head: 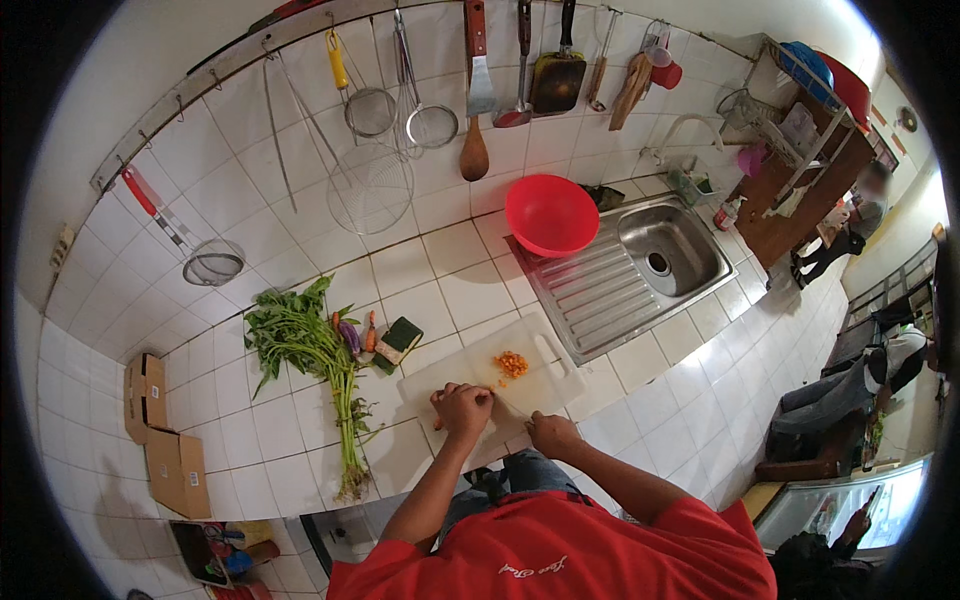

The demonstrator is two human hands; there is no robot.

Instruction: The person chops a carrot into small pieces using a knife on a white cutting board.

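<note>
A white plastic cutting board [450,370] lies on the tiled counter in front of me. My left hand [462,409] is curled over the board's left part, its fingers on an orange carrot piece [438,423] that is mostly hidden. My right hand [553,435] grips a knife [513,410] whose blade points towards my left fingertips. Diced carrot [512,364] is heaped near the board's handle slot. Left of the board are a cut piece of dark green-skinned squash [401,337], a small carrot [370,331], a purple eggplant [349,337] and a bunch of leafy greens with roots [343,397].
A red plastic bowl [552,216] stands on the drainboard of a steel sink [667,247]. Strainers and a spatula [480,82] hang on the wall. Cardboard boxes [176,469] stand far left. Other people [862,217] are at the right.
</note>
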